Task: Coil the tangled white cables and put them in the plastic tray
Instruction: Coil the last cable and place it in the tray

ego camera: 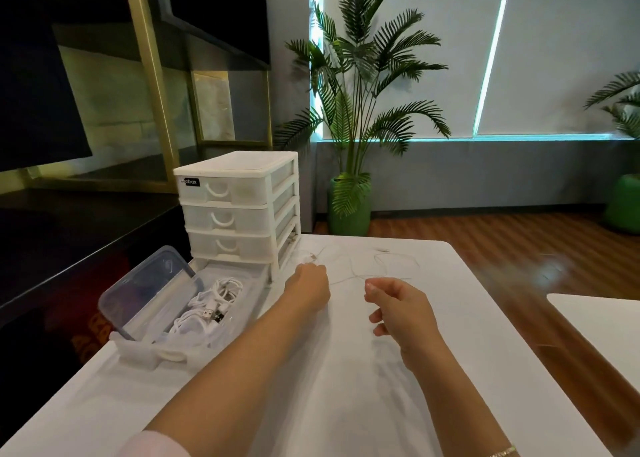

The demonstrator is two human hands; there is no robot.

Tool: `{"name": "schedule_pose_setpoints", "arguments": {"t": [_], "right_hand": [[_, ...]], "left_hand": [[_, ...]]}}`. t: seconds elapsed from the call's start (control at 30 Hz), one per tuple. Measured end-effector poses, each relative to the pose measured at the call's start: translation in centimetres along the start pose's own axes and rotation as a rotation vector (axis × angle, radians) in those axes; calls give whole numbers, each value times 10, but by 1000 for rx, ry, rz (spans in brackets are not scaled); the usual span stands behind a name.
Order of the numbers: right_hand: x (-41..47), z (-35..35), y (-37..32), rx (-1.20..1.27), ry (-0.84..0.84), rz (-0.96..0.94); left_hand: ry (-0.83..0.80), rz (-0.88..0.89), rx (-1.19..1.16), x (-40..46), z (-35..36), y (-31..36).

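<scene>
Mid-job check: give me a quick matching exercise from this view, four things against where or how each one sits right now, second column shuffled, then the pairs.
Things:
1. loose white cable
2. coiled cables
3. clear lid
4. drawer unit

States:
A. lying inside the pulled-out tray
B. propped tilted against the tray's left side
C. standing upright at the table's far left corner
D. spread on the table between left hand and right hand

Pairs: 1-D, 2-A, 3-B, 4-C

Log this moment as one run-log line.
left hand: on cable end | right hand: pinching loose cable | tray: coiled cables inside | table: one cable left
</scene>
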State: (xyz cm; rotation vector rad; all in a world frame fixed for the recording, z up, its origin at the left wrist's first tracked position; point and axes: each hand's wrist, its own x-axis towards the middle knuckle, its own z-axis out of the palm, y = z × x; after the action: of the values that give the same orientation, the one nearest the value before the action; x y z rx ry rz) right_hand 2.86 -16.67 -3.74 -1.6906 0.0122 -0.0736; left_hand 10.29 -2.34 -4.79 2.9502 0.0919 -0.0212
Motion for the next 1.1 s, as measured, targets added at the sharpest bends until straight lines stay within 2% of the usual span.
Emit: {"name": "schedule_pose_setpoints", "arguments": {"t": [0.33, 0.43, 0.63, 0.77, 0.9, 1.1], "right_hand": [[3, -1, 5, -32, 9, 2], [2, -2, 6, -32, 11, 6], [2, -1, 6, -58, 18, 1], [1, -2, 8, -38, 5, 6], [1, -2, 9, -31, -7, 9], [3, -3, 9, -52, 2, -5]], "left_hand": [[23, -74, -46, 3, 7, 19], [-59, -27, -77, -3, 9, 34], [-68, 110, -101, -7, 9, 47], [117, 14, -169, 19, -1, 25], [42, -94, -97, 41, -2, 2], [38, -85, -113, 48, 7, -12]]}}
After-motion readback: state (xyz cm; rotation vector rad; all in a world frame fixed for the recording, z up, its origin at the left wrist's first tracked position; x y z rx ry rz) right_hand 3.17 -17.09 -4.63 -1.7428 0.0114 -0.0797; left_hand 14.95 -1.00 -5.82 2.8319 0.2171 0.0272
